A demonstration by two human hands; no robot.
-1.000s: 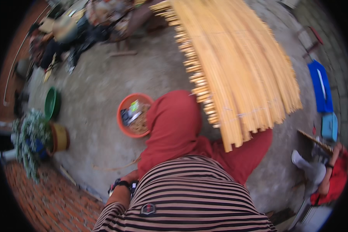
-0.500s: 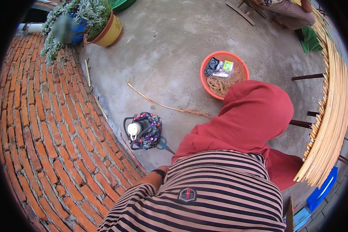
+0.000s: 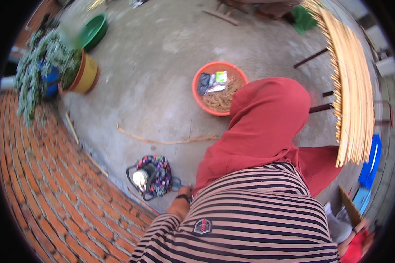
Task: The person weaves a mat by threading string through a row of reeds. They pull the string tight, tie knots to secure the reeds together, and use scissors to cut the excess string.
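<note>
My left hand [image 3: 185,191] is low beside my left hip, a dark band round its wrist. Just beyond it lie the blue-grey looped handles of scissors [image 3: 176,183], on the concrete next to a dark flowered bag [image 3: 163,177]. Its fingers are small and partly hidden, so a grip does not show. A bottle with a white lid [image 3: 140,178] stands against the bag. At the lower right rim my right hand [image 3: 360,230] is blurred, next to a bright red thing [image 3: 355,249] and a cardboard box [image 3: 350,202]. Whether its fingers close on either is unclear.
An orange basin [image 3: 200,104] holds tangled brown fibre and small packets. A long stalk [image 3: 149,140] lies on the concrete. Bundled pale reeds [image 3: 355,96] line the right on dark legs. A brick wall [image 3: 39,175] and potted plant [image 3: 88,76] stand left; another person sits at the far edge.
My view has shifted, so the basin and bag sit further left. My right hand, the red thing and the cardboard box's inside have come into sight. More of my left hand shows, beside the scissors.
</note>
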